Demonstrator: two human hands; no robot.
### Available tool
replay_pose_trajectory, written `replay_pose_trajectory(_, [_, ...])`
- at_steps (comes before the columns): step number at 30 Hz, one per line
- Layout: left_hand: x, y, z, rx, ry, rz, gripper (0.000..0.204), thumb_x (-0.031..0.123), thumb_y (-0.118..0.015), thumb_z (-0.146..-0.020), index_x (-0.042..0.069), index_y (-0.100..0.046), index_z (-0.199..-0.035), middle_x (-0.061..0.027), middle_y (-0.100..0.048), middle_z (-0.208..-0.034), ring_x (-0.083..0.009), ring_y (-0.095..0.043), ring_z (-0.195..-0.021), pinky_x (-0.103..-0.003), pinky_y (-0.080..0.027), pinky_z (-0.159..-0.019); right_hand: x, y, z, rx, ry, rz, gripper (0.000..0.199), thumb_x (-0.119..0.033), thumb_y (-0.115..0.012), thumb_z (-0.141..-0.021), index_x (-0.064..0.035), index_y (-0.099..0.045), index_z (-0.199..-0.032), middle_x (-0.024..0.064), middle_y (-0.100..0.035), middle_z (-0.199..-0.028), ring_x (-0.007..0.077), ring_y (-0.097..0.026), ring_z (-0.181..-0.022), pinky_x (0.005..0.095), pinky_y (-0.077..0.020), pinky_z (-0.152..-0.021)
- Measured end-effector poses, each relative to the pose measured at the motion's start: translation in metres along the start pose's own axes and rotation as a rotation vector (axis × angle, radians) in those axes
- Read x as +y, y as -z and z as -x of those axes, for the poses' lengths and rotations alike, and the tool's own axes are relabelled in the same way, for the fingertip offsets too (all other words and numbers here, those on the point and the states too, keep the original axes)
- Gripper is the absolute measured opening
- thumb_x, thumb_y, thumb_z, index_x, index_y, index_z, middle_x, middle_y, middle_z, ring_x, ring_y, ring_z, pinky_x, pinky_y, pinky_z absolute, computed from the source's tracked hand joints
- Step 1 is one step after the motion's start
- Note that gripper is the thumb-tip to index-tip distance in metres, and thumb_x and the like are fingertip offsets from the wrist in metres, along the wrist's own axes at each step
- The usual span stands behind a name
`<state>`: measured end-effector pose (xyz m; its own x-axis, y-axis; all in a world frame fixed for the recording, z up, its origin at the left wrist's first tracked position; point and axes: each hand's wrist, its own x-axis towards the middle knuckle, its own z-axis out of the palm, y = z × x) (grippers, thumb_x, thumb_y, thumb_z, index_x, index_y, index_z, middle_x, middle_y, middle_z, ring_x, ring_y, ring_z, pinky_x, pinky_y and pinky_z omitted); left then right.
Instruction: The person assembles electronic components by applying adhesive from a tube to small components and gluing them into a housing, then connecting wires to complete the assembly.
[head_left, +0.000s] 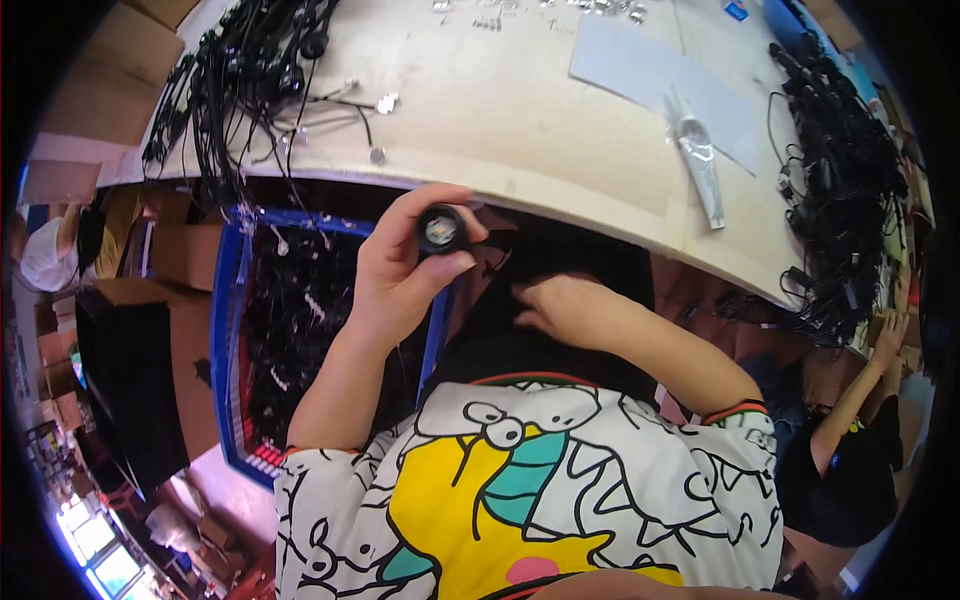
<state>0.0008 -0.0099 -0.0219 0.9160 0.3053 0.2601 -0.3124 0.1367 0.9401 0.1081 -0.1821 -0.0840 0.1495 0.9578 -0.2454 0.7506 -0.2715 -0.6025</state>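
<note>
A: What lies around us?
B: A pale worktable with black cable bundles, and a blue crate below.

A: And our hands?
B: Our left hand pinches a small round black lamp at the table's edge. Our right hand rests curled in our lap; we cannot tell its grip.

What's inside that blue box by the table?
The blue box is full of tangled black cables with small white bits. The left hand, holding a small round black part, and its arm cover some; the bottom is hidden.
</note>
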Motion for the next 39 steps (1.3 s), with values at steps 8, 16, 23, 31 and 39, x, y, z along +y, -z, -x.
replay_pose_trajectory(8, [-0.011,0.008,-0.001,0.11,-0.115,0.255,0.049,0.034,-0.061,-0.079,0.005,-0.042,-0.113,-0.0004,-0.04,-0.066,-0.0098,-0.035,-0.055,-0.025,-0.031,-0.054,0.006,0.186,-0.039,0.702,-0.11,0.261,0.018,-0.014,-0.057,-0.079,-0.0057,-0.06,-0.094,0.011,-0.062,-0.081,0.0232,-0.059,-0.072,0.0292,-0.0459,-0.066])
replay_pose_trajectory(16, [-0.01,0.014,0.007,0.116,-0.04,0.187,0.054,0.034,-0.064,-0.076,0.002,-0.042,-0.113,0.0001,-0.04,-0.064,-0.0079,-0.031,-0.053,-0.022,-0.025,-0.05,0.141,0.264,-0.071,0.597,-0.618,0.343,0.036,-0.033,-0.063,-0.069,-0.0076,-0.062,-0.094,0.0099,-0.062,-0.092,0.0239,-0.058,-0.088,0.0324,-0.0444,-0.076])
replay_pose_trajectory(23, [-0.019,0.012,-0.003,0.099,-0.029,0.203,0.057,0.031,-0.066,-0.074,-0.001,-0.044,-0.115,0.0001,-0.046,-0.066,-0.0066,-0.04,-0.056,-0.018,-0.03,-0.049,0.135,0.26,-0.079,0.771,-0.598,0.417,0.029,-0.034,-0.064,-0.068,-0.0086,-0.066,-0.081,0.0087,-0.064,-0.078,0.0226,-0.062,-0.073,0.0344,-0.0471,-0.068])
replay_pose_trajectory(31, [-0.015,0.009,-0.001,-0.043,0.037,0.138,0.045,0.018,-0.044,-0.086,0.001,-0.033,-0.126,-0.0021,-0.047,-0.074,-0.0071,-0.042,-0.067,-0.019,-0.036,-0.061,0.124,0.249,-0.075,0.79,-0.5,0.254,0.026,-0.024,-0.07,-0.06,-0.0069,-0.058,-0.075,0.0108,-0.061,-0.074,0.0245,-0.058,-0.072,0.0331,-0.0461,-0.065])
replay_pose_trajectory(39, [-0.009,0.01,0.002,-0.056,-0.075,0.115,0.033,0.019,-0.048,-0.086,0.001,-0.047,-0.113,0.0007,-0.046,-0.068,-0.0052,-0.038,-0.059,-0.017,-0.031,-0.055,0.007,0.167,-0.082,0.308,-0.133,-0.002,0.026,-0.03,-0.065,-0.069,-0.008,-0.063,-0.081,0.0087,-0.062,-0.076,0.0209,-0.059,-0.072,0.0306,-0.0462,-0.065])
